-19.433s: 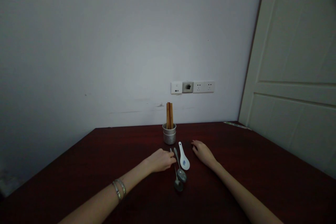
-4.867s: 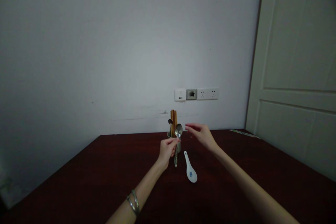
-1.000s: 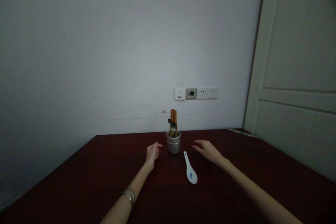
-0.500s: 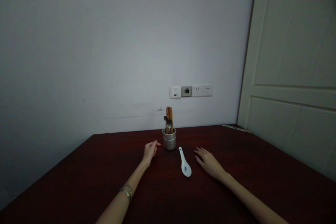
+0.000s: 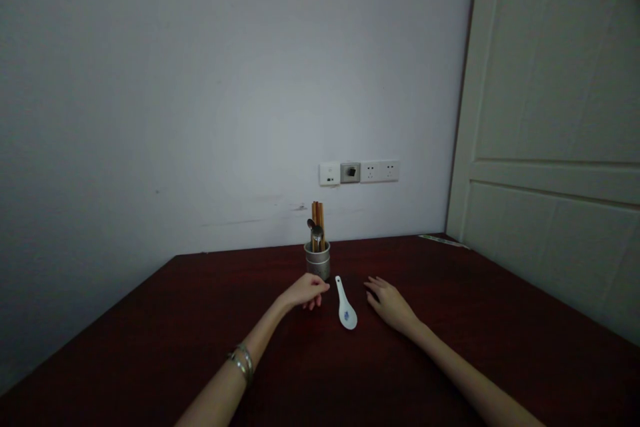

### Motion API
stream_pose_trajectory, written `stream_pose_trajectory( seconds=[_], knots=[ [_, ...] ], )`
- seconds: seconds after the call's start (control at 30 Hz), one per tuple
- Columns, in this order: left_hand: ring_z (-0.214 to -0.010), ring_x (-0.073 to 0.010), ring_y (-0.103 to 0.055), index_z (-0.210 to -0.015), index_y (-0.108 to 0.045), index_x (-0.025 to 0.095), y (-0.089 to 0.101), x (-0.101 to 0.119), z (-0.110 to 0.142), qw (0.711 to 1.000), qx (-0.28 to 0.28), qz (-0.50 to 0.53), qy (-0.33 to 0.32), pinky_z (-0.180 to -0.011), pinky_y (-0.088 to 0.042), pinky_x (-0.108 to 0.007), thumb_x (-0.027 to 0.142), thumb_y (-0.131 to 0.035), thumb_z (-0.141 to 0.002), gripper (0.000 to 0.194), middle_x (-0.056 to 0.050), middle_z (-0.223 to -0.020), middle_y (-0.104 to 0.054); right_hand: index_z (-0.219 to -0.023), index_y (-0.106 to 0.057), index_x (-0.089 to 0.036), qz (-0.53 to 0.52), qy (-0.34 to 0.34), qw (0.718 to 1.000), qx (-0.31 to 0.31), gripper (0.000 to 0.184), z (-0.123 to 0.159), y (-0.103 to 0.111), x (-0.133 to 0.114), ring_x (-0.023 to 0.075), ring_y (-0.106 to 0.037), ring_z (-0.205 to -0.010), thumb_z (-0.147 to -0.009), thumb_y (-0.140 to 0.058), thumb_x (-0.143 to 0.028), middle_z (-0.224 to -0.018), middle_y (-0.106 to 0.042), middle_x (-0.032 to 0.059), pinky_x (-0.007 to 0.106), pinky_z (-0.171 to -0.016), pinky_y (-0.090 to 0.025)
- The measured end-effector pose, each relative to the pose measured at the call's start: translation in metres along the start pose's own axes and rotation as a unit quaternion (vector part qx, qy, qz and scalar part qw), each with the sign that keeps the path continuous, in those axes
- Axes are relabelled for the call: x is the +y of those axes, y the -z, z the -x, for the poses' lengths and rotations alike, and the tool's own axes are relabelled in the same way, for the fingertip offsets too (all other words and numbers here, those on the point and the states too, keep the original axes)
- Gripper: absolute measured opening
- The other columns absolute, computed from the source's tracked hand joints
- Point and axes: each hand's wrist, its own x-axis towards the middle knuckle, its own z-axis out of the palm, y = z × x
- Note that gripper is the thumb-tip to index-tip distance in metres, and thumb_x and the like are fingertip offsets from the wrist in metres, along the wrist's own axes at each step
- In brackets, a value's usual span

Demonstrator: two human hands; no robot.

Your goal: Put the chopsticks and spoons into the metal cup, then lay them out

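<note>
A white soup spoon [image 5: 347, 313] with a small blue mark in its bowl lies on the dark red table, handle pointing away from me. Just left of its handle is my left hand [image 5: 304, 290], fingers loosely bent and apart, holding nothing and not touching the spoon. Behind that hand stands a metal utensil holder [image 5: 317, 260], its lower part partly covered by the hand. Wooden chopsticks [image 5: 321, 217] and two metal spoons [image 5: 317, 233] stick up from it. Right of the soup spoon, my right hand [image 5: 393, 305] rests palm down on the table, fingers stretched out.
The dark red table [image 5: 225, 293] reaches back to a pale wall [image 5: 225, 100]. Wall sockets [image 5: 380, 171] sit above its back edge. A white panelled door [image 5: 545, 127] rises on the right. A thin flat strip [image 5: 443, 241] lies at the table's back right.
My left hand has moved right, passing in front of the holder toward the soup spoon's handle. My right hand stays flat in its place. The whole view has shifted slightly.
</note>
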Motion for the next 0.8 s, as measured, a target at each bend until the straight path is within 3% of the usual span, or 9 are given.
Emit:
stream_pose_trajectory(
  seconds=[0.3,0.47,0.8],
  knots=[
    [-0.027,-0.0054,-0.035,-0.093,-0.050,0.012,-0.037,0.008,-0.031,0.993,0.092,-0.004,0.078,-0.032,-0.021,-0.017,0.043,-0.047,-0.076,0.035,0.004,-0.045,-0.052,-0.112,-0.057,-0.011,0.002,0.001,1.000,0.002,0.042,0.001,0.002,-0.003,0.0239,-0.040,-0.118,-0.082,-0.036,-0.030,-0.124,-0.050,0.0134,0.037,-0.099,-0.030],
    [-0.025,-0.0044,-0.029,-0.075,-0.054,0.013,-0.041,0.009,-0.038,0.988,0.126,0.012,0.087,-0.034,-0.019,-0.018,0.051,-0.048,-0.073,0.039,0.005,-0.038,-0.047,-0.113,-0.057,-0.011,0.006,0.000,1.000,0.004,0.042,0.002,0.004,-0.005,0.0242,-0.041,-0.118,-0.082,-0.035,-0.030,-0.123,-0.050,0.0129,0.037,-0.099,-0.031],
    [-0.028,-0.0036,-0.027,-0.055,-0.049,0.014,-0.046,0.006,-0.048,0.989,0.107,0.085,0.048,-0.034,-0.015,-0.019,0.057,-0.050,-0.068,0.044,0.005,-0.040,-0.041,-0.111,-0.058,-0.012,0.006,0.003,1.000,0.003,0.041,0.001,0.004,-0.004,0.0235,-0.041,-0.117,-0.081,-0.036,-0.029,-0.122,-0.051,0.0125,0.037,-0.099,-0.030]
  ],
)
